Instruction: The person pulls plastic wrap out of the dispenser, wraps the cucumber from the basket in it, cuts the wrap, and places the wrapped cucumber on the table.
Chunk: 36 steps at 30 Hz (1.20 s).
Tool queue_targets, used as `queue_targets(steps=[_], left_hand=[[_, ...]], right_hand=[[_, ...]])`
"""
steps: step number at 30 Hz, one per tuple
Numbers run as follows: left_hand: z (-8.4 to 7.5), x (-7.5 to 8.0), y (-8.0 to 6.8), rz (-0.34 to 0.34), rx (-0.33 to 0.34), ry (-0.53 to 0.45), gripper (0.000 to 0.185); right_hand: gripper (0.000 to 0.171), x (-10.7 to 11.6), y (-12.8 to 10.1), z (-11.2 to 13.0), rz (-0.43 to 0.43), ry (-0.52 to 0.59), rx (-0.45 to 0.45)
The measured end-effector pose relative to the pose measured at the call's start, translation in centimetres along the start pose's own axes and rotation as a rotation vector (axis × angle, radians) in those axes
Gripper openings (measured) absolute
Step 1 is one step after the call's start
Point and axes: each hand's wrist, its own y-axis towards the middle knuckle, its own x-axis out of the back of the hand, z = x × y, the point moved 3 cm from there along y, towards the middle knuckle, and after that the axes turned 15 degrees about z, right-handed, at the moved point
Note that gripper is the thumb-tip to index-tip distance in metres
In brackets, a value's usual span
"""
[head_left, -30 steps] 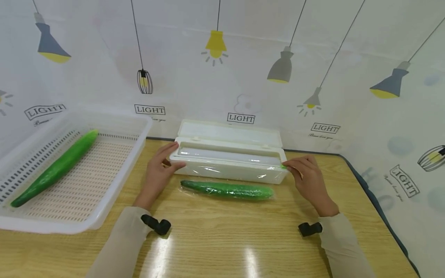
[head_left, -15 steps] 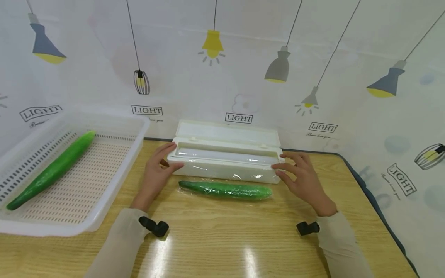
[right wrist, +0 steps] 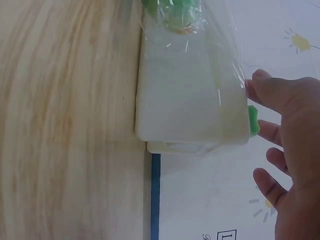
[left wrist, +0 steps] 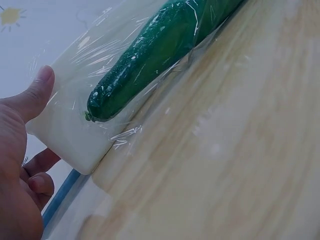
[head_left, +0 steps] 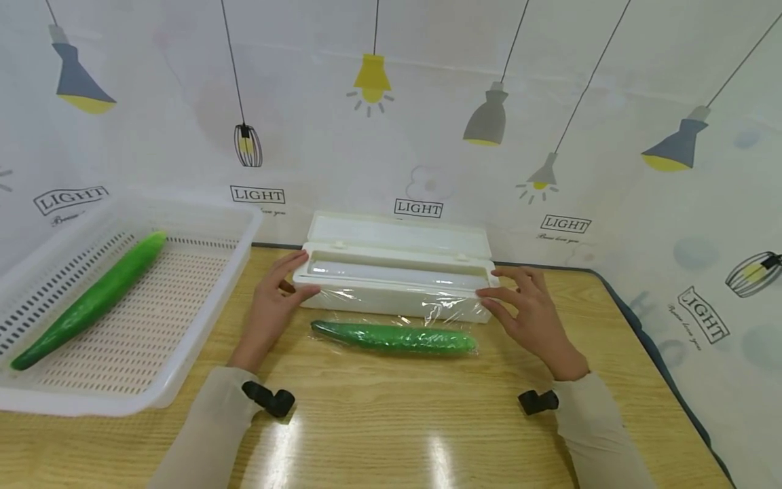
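A white plastic wrap dispenser point(head_left: 397, 301) stands on the table with its lid point(head_left: 400, 234) up, a roll of film point(head_left: 403, 273) inside. In front of it lies a cucumber point(head_left: 394, 337) covered in clear plastic wrap point(left wrist: 100, 55), which runs back over the dispenser's front face. My left hand point(head_left: 275, 302) grips the dispenser's left end, thumb on the front edge, fingers round the far side. At the right end, my right hand point(head_left: 530, 316) pinches the film's edge between thumb and index finger, other fingers spread. Beside them, the green slider point(right wrist: 253, 120) shows in the right wrist view.
A white perforated basket point(head_left: 210, 326) stands at the left, holding an unwrapped cucumber point(head_left: 91, 305). Behind the wooden table point(head_left: 391, 421) is a wall covering point(head_left: 318, 102) printed with lamps. A dark edge point(head_left: 666, 367) runs along the table's right side.
My right hand has let go of the green slider and shifted left to the film's edge. The film on the dispenser's front right has wrinkled more. My left hand stays at the left end.
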Motion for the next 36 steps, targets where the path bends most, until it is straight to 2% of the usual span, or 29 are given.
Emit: queue_targets(steps=[11,17,24,36], left_hand=[[-0.1,0.2,0.0,0.021,0.036,-0.001,0.059],[0.0,0.4,0.0,0.037,0.050,-0.020,0.060],[0.0,0.7,-0.2,0.101,0.095,-0.038,0.060],[0.2,0.8,-0.3,0.124,0.130,-0.079,0.062]], right_hand=[[0.019,-0.9,0.8,0.6,-0.130,0.034,-0.031],[0.016,-0.9,0.9,0.6,-0.127,0.132,-0.083],[0.011,-1.0,0.9,0.4,-0.101,0.235,-0.160],[0.008,-1.5,0.8,0.3,-0.093,0.291,-0.220]])
